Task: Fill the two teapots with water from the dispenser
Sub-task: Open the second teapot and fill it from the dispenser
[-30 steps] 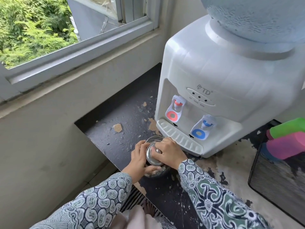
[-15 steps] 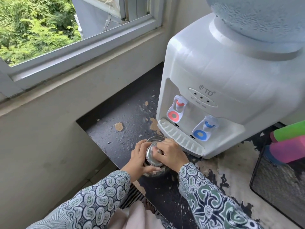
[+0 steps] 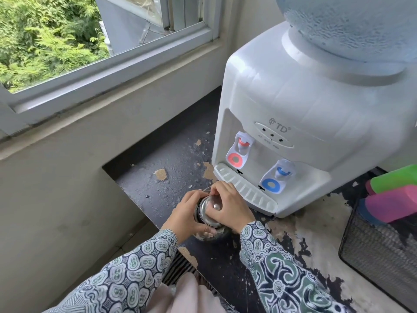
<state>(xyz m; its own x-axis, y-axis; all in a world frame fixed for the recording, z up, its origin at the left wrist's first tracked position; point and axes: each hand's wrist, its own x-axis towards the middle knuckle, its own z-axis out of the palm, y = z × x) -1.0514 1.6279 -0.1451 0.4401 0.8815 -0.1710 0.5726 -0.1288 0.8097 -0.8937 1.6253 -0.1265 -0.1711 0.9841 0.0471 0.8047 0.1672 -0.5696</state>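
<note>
A small glass teapot (image 3: 211, 235) with a round steel lid (image 3: 208, 211) stands on the dark counter (image 3: 171, 177), just in front of the dispenser's drip tray (image 3: 246, 190). My left hand (image 3: 187, 213) wraps around the pot's left side. Fingers of my right hand (image 3: 232, 206) grip the lid from the right and over its top. The white water dispenser (image 3: 304, 123) stands behind, with a red tap (image 3: 239, 152) on the left and a blue tap (image 3: 278, 177) on the right. Only one teapot is in view.
A black mesh basket (image 3: 379, 256) at the right holds pink and green cups (image 3: 397, 199). The counter's paint is peeling. Its left edge drops off beside a wall under a window (image 3: 101, 71). The blue water bottle (image 3: 352, 23) sits on the dispenser.
Both hands stay on the teapot and its lid; my right fingers have shifted slightly over the lid. The pot has not moved on the counter.
</note>
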